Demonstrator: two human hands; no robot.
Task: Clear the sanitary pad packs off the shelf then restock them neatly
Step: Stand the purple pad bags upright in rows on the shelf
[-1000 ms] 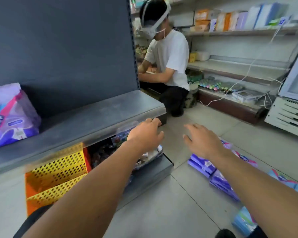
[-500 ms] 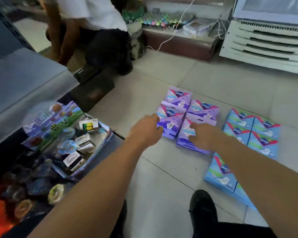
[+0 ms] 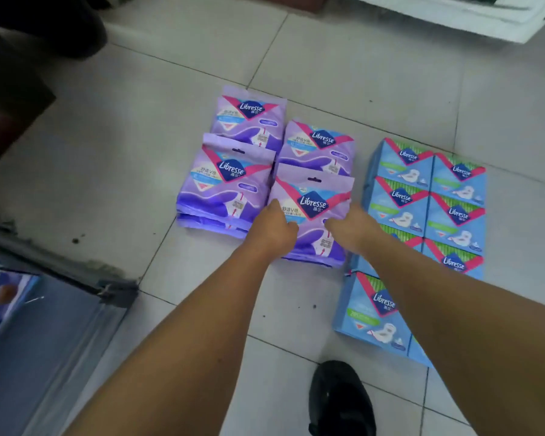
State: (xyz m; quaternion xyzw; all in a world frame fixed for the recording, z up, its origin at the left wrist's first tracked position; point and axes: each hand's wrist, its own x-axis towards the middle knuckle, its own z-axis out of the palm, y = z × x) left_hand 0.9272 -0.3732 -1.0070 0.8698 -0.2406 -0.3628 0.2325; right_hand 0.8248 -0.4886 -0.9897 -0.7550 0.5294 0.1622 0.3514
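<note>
Tiled floor (image 3: 114,158), four purple packs (image 3: 224,184), seven blue packs (image 3: 453,215), both hands (image 3: 272,231) gripping nearest purple one.

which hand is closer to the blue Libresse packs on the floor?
Right. The right hand grips the near purple pack's right edge, right beside the blue packs. The left hand holds that pack's left edge, farther from them.

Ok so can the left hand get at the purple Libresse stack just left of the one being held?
Probably yes. The left hand grips the near purple Libresse pack together with the right hand. The left purple stack lies right beside it on the floor, uncovered, but the hand would have to let go first.
</note>
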